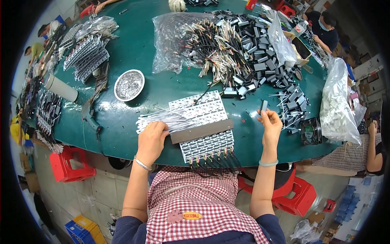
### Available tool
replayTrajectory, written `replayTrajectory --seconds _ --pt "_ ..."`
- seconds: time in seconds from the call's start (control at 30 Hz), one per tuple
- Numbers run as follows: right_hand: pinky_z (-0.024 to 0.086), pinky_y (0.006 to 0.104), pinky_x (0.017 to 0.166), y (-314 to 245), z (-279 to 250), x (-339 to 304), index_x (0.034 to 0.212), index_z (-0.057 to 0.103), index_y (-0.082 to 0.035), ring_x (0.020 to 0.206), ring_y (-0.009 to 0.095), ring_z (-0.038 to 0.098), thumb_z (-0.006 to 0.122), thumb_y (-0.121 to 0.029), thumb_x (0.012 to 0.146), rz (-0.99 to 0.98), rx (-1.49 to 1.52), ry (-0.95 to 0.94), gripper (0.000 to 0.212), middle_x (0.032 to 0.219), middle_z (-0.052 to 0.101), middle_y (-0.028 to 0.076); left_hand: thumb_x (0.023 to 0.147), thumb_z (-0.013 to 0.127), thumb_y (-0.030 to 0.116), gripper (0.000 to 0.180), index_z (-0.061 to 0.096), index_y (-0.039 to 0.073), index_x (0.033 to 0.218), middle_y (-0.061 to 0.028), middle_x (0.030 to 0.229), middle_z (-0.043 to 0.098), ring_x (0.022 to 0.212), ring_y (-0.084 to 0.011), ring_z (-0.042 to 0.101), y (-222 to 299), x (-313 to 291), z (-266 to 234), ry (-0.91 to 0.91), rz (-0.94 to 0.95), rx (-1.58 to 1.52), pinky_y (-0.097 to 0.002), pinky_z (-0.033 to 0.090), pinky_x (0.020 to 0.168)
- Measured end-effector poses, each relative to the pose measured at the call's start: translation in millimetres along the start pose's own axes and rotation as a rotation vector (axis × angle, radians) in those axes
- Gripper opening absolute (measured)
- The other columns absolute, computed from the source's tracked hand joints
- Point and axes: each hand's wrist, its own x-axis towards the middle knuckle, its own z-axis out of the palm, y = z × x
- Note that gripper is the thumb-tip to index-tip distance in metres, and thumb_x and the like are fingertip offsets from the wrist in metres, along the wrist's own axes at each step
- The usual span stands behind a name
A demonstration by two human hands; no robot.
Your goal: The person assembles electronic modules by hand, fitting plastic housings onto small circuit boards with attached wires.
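My left hand [151, 142] is closed, its fingers curled over a bundle of thin white strips [175, 120]. Under these strips lies a sheet-like panel of white boards with dark markings [209, 107]. Black wires [215, 160] hang from the panel's near edge. Across its middle rests a flat dark grey-brown bar [202, 131], just right of my left hand. My right hand [270, 124] is raised to the right of the panel. Between its thumb and fingers it pinches a small dark grey rectangular housing [264, 105].
Beyond the panel lie heaped black-and-white wires [223, 44] and grey housings [264, 53]. A metal bowl [129, 99], a hand tool [88, 114] and a pale cylinder [61, 87] stand left. A clear bag [339, 105] and a fan [311, 131] are right. Other people work around the green table [134, 138].
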Motion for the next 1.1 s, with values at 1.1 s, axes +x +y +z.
replayTrajectory --seconds 1.1 --pt "0.052 0.0372 0.096 -57 41 -133 0.120 0.058 0.008 0.118 0.030 0.061 0.074 0.002 0.081 0.054 0.271 -1.017 0.043 0.123 0.062 0.024 0.102 0.056 0.021 0.032 0.069 -0.005 0.116 -0.0091 0.085 0.072 0.067 -0.0115 0.065 98 31 3 -0.284 -0.314 -1.178 -0.0239 0.053 0.063"
